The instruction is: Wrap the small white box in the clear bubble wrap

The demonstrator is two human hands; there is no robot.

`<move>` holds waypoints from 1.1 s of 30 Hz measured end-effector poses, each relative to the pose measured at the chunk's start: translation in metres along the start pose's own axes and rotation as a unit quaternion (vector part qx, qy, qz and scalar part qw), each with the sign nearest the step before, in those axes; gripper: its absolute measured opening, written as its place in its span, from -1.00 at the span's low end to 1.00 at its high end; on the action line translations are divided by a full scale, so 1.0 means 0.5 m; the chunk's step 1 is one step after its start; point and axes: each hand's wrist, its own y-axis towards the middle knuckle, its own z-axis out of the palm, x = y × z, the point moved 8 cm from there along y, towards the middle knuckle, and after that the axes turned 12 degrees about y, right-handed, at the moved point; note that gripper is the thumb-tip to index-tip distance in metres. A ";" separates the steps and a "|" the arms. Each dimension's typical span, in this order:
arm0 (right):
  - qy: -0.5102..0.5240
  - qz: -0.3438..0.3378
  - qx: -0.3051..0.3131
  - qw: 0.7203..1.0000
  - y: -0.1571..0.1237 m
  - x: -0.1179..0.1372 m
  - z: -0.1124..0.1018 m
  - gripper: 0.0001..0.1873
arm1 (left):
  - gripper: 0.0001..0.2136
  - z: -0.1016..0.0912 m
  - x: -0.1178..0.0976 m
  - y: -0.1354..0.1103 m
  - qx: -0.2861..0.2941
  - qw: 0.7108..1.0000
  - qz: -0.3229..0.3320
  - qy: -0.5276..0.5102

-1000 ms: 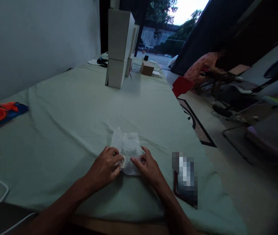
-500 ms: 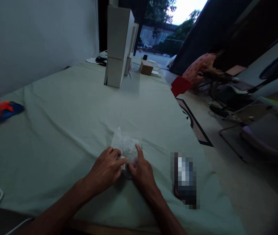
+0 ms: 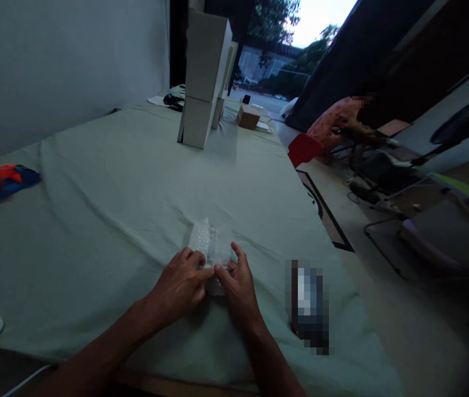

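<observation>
A small piece of clear bubble wrap [image 3: 206,238] lies on the pale green cloth in front of me, its far end sticking up a little. My left hand [image 3: 183,277] grips it from the left with curled fingers, the index fingertip pressed down at the middle. From the right, my right hand [image 3: 239,286] holds the other side, thumb tip meeting the left fingertip and index finger raised. Between the two hands a near fold of the wrap shows. Whether something sits inside the wrap, I cannot tell.
Tall white boxes [image 3: 205,60] stand at the far end of the cloth-covered table [image 3: 127,182], with a small brown box [image 3: 248,116] beside them. A blurred-out object [image 3: 308,306] lies to the right, an orange and blue item [image 3: 0,182] to the left. Another person [image 3: 333,124] sits beyond the table.
The wrap's left flap has come up and folded inward. My right thumb has moved up and left to meet my left fingertip, and a pale bit at the left fingers is now covered.
</observation>
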 end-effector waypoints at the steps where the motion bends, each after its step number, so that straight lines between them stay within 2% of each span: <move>1: 0.019 0.003 -0.005 1.000 -0.001 -0.003 0.001 -0.20 | -0.68 -0.001 0.001 -0.001 -0.003 1.000 -0.004 -0.006; 5: 0.038 -0.001 -0.017 0.999 -0.002 -0.006 0.002 -0.19 | -0.67 -0.002 0.009 -0.003 -0.008 0.999 -0.027 -0.044; 9: -0.123 -0.083 -0.051 0.988 -0.005 0.029 -0.005 -0.25 | -0.69 0.001 0.014 -0.002 -0.008 0.997 -0.038 -0.065; 12: -0.210 -0.139 -0.038 0.967 -0.011 0.055 0.009 -0.26 | -0.75 0.001 0.011 0.002 -0.006 0.998 -0.029 -0.047; 15: -0.197 -0.142 -0.010 0.970 -0.013 0.056 0.021 -0.29 | -0.80 0.002 0.010 0.006 -0.001 0.999 -0.023 -0.038; 18: -0.135 -0.105 -0.007 0.985 -0.010 0.040 0.021 -0.30 | -0.81 0.005 0.012 0.007 -0.007 0.999 -0.017 -0.045; 20: -0.097 -0.080 -0.003 0.992 -0.009 0.029 0.023 -0.28 | -0.76 0.011 0.016 0.005 -0.014 0.998 -0.016 -0.059; 22: -0.081 -0.071 0.004 0.994 -0.011 0.026 0.027 -0.29 | -0.62 0.017 0.020 0.002 -0.030 0.996 -0.016 -0.079; 25: -0.083 -0.075 0.030 0.993 -0.020 0.031 0.035 -0.34 | -0.43 0.025 0.026 -0.002 -0.060 0.993 -0.016 -0.103; 29: -0.087 -0.079 0.109 0.987 -0.038 0.038 0.045 -0.43 | -0.35 0.029 0.031 -0.007 -0.080 0.987 -0.021 -0.135; 33: -0.180 -0.113 0.169 0.962 -0.050 0.037 0.053 -0.35 | -0.34 0.017 0.052 -0.016 -0.090 0.972 -0.054 -0.209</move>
